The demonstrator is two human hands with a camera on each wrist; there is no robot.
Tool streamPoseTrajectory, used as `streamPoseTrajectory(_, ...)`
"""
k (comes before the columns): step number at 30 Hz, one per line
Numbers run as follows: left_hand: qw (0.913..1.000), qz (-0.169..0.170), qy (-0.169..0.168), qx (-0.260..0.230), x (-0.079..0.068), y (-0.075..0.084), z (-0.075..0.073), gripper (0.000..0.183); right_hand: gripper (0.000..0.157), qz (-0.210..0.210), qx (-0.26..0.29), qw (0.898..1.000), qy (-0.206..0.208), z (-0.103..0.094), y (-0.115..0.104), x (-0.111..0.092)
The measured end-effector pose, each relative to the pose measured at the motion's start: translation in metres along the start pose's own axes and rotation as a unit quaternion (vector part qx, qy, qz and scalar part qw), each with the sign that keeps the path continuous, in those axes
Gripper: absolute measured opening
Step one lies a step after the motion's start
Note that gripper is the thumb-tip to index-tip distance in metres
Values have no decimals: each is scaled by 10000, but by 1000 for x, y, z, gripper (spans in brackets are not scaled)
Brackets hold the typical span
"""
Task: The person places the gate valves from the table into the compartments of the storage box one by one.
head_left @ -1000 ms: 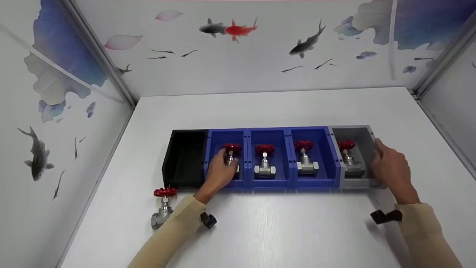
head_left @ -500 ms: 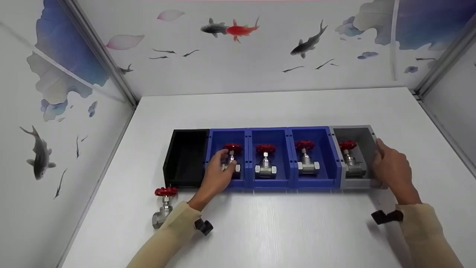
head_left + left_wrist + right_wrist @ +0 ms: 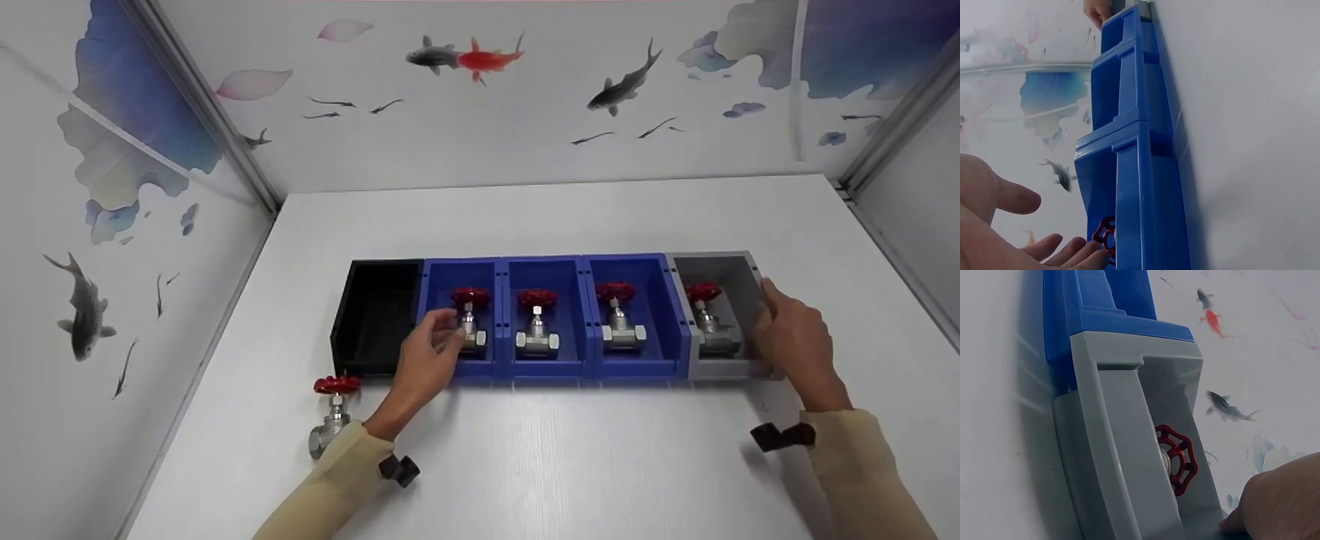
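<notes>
My left hand, fingers loosely bent and apart, is at the front left of the leftmost blue bin. A valve with a red handwheel stands in that bin, close by the fingertips. In the left wrist view a gap shows between thumb and fingers. My right hand grips the right wall of the grey bin, its fingertips at the rim. Inside the grey bin another red-wheeled valve leans; the right wrist view shows mostly its handwheel.
A black bin is at the row's left end. The middle blue bin and right blue bin hold a valve each. One more valve sits on the white table, partly behind the left sleeve.
My left hand has let go of the valve in the leftmost blue bin and drawn back toward the lower left. The right hand has stayed at the grey bin.
</notes>
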State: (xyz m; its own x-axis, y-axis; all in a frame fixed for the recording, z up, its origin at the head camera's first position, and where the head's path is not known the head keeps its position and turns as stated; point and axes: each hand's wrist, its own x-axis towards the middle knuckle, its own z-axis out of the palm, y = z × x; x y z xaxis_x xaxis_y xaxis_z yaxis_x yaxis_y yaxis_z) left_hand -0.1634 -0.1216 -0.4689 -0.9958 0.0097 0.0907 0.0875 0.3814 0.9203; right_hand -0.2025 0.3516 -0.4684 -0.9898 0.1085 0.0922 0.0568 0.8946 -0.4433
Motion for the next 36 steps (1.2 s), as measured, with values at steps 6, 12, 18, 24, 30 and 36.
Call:
streamPoseTrajectory(6, 9998, -21, 155, 130, -3, -2, -11, 33, 48, -37, 51, 10000, 49, 0, 1, -1)
streamPoseTrajectory(12, 9982, -382, 59, -461, -6, -1, -23, 31, 48, -33, 85, 9999, 66, 1, 2, -1)
streamPoseTrajectory(18, 9930, -869, 49, -800, -9, -4, -36, 26, 48, -65, 58, 9999, 70, 1, 1, -1)
streamPoseTrajectory(24, 9894, -1172, 117, -850, -14, -8, -51, 26, 48, -57, 59, 9999, 58, 2, 1, -2)
streamPoseTrajectory(30, 9852, -1442, 234, -896, -23, -13, -66, 25, 48, -36, 58, 10000, 62, 1, 0, -3)
streamPoseTrajectory(36, 9831, -1566, 246, -913, -30, -18, -80, 26, 49, -30, 59, 10000, -3, -1, 1, -1)
